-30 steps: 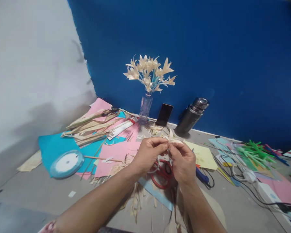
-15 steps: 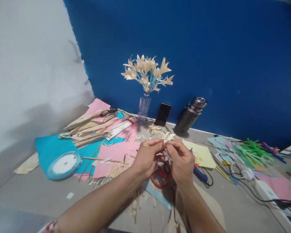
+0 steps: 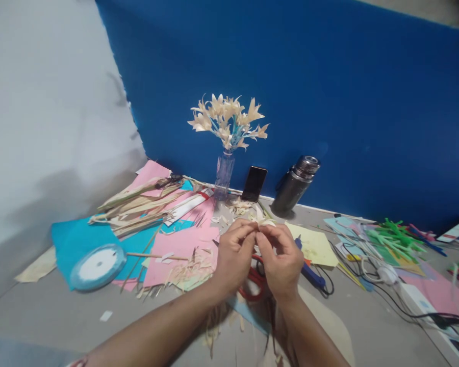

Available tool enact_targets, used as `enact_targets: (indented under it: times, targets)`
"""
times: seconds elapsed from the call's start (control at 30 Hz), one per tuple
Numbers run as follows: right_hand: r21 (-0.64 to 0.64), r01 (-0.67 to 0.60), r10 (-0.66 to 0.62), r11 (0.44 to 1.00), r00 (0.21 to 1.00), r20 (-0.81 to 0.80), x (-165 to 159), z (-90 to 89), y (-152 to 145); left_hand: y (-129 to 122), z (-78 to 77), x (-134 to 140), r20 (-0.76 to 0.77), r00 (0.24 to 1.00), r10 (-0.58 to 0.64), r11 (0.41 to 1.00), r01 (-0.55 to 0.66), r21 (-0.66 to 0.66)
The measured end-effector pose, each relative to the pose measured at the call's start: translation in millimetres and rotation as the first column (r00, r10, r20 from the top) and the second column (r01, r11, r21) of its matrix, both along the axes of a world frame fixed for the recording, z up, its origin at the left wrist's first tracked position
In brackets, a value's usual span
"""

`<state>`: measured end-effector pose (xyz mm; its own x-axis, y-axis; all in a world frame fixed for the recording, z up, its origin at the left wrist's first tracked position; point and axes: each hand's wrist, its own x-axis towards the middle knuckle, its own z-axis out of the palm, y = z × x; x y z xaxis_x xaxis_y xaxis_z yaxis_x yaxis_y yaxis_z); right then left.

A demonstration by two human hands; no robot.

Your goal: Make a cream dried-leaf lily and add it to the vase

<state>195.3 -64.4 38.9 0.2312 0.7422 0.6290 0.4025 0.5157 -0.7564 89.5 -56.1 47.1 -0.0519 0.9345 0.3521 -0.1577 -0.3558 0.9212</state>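
Note:
My left hand (image 3: 237, 250) and my right hand (image 3: 281, 255) meet above the middle of the table, thumbs and fingertips pinched together. Between them they hold a pale husk flower (image 3: 264, 221); its petals stick out beyond the fingertips, and the base is hidden by my fingers. Below the hands lie red-handled scissors (image 3: 252, 286), partly covered by them. Husk scraps (image 3: 193, 267) are scattered to the left of my left hand. Just right of my right hand is a blue glue gun (image 3: 311, 275) with a cord, beside a pale yellow sheet (image 3: 321, 247).
Behind stand a clear vase (image 3: 224, 176) of husk flowers (image 3: 227, 117), a phone (image 3: 254, 183) and a dark thermos (image 3: 295, 187). Left are dried husks (image 3: 137, 206), a ribbon spool (image 3: 98, 265) and coloured sheets. At right are green pipe cleaners (image 3: 396, 238), cables and a power strip (image 3: 418, 300).
Both hands have drawn closer together, with the fingers now covering more of the flower's base. The camera view has shifted slightly, moving the background a little left and down.

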Motion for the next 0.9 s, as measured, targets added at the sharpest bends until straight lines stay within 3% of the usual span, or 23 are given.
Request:
enact_targets:
  times: [0.27,0.57,0.67,0.77,0.9]
  targets:
    - [0.01,0.001,0.0,1.0,0.999,-0.036,3,1.5,2,6,9.9,-6,0.012,0.999,0.045,0.999,-0.045,-0.028]
    - [-0.049,0.0,-0.003,0.999,0.998,-0.069,0,2.7,-1,2,7.8,-4,-0.019,0.995,0.094,0.995,-0.093,0.04]
    - [-0.159,-0.066,0.028,0.985,0.972,-0.233,2,3.9,2,-1,12.7,-5,0.031,0.999,-0.03,0.999,0.031,-0.043]
    - [-0.235,-0.25,0.123,0.939,0.884,-0.45,7,2.6,7,0,15.7,-6,0.164,0.965,-0.203,0.951,0.235,-0.203]
    - [-0.259,-0.445,0.244,0.857,0.795,-0.556,11,-0.5,12,8,12.7,-9,0.341,0.914,-0.219,0.882,0.335,-0.331]
